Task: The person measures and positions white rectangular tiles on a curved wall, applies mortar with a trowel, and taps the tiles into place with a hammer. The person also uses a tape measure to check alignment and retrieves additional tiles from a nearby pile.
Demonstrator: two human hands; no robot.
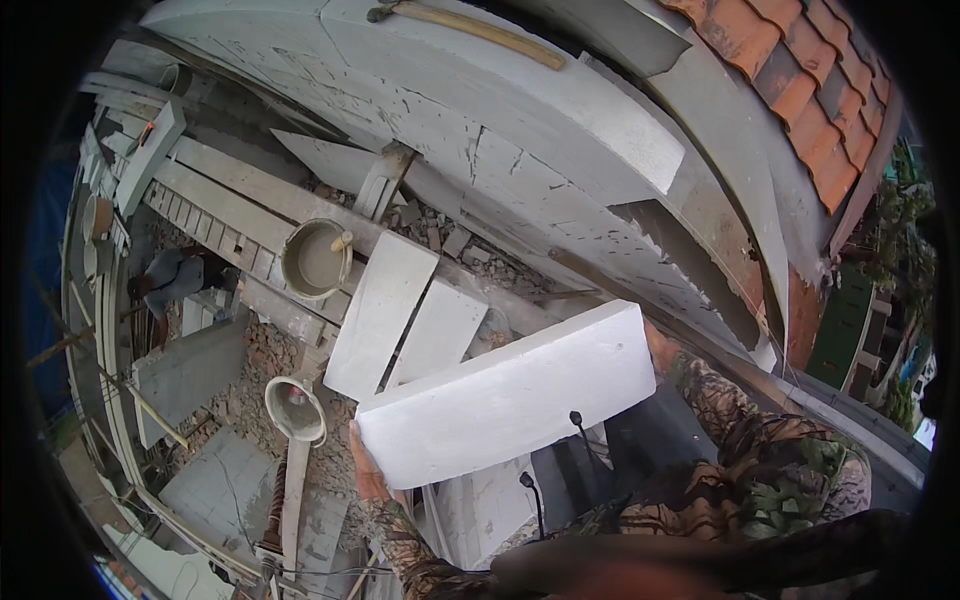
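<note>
I hold a large white lightweight concrete block [510, 405] in front of my body, one end in each hand. My left hand [366, 468] is closed on its left end, with the fingers along the side. At the other end, my right hand [660, 347] grips the block, partly hidden by its edge. Just beyond it, two more pale blocks, a wide one [382, 310] and a narrower one [438, 332], lie on the planks with a narrow gap between them. A bucket of grey mortar [318, 262] stands behind them.
A pale block wall [430, 110] runs along the far side, with a wooden-handled hammer [480, 28] on top. Orange roof tiles [800, 90] rise at the right. Below the plank scaffold [225, 215] are rubble, another bucket [296, 408] and a person [172, 280].
</note>
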